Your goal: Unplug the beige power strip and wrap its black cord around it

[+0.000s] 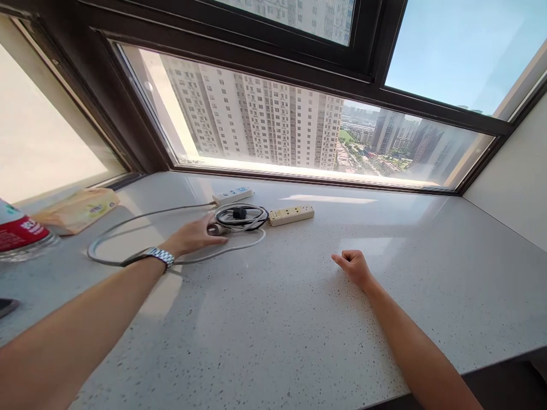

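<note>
My left hand (197, 234), with a metal watch on the wrist, lies flat with fingers stretched out on the speckled white counter (299, 319). Its fingertips touch a coiled cable with a black plug (241, 217). That coil belongs to a cream power strip (291, 214) just to its right. A white power strip (233, 195) lies behind, and its long grey cable (128, 222) loops out to the left past my wrist. My right hand (354, 267) rests on the counter as a loose fist, with nothing seen in it.
A tissue pack (79, 209) lies at the left, with a clear bottle bearing a red label (19, 233) in front of it. A dark object (6, 307) pokes in at the left edge. Dark-framed windows (273, 62) back the counter; a wall stands right.
</note>
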### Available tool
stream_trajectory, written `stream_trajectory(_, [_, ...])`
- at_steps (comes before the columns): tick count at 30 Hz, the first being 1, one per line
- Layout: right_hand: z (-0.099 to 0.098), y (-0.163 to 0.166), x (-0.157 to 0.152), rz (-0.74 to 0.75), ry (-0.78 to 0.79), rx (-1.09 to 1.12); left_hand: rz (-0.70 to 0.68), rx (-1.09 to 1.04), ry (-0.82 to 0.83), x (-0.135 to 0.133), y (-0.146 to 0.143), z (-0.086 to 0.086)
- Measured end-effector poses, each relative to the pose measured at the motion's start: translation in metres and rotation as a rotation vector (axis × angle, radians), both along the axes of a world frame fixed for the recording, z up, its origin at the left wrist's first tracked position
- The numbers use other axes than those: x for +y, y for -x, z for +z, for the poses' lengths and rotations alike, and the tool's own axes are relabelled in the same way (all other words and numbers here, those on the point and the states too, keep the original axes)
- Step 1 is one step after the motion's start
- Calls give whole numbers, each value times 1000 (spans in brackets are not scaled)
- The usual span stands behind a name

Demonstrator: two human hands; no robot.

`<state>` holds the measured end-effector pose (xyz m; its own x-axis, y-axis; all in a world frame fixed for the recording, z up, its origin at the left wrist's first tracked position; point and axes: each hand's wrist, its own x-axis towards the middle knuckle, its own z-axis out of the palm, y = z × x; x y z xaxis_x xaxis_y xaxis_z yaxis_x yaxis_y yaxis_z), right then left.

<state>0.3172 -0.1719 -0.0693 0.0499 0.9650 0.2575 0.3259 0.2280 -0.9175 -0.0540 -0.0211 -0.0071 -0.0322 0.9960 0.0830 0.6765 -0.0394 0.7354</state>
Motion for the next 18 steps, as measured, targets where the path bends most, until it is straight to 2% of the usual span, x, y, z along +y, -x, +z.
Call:
stream_trajectory(2, [0,0,0,-5,-1,1,-82,285,-45,-1,0,-2])
stream_trajectory(3, [0,0,0,-7,-4,1,-113,351,-63,-1,0,-1])
stream_trajectory(6, [1,0,0,-1,-10,-2,-149,317,-140,-3,-4,4])
stream_trajectory(8, [1,0,0,8,-9,-1,-79,155,-213,-4,-8,10])
stream_trajectory(11, [1,0,0,8,-9,4,117,-201,-295,-5,-20,24])
stream_trajectory(16, [0,0,0,-1,-6,17,532,-672,-244,3,-36,51])
stream_trajectory(18, [0,0,0,0,-7,29,610,-783,-222,10,-30,56])
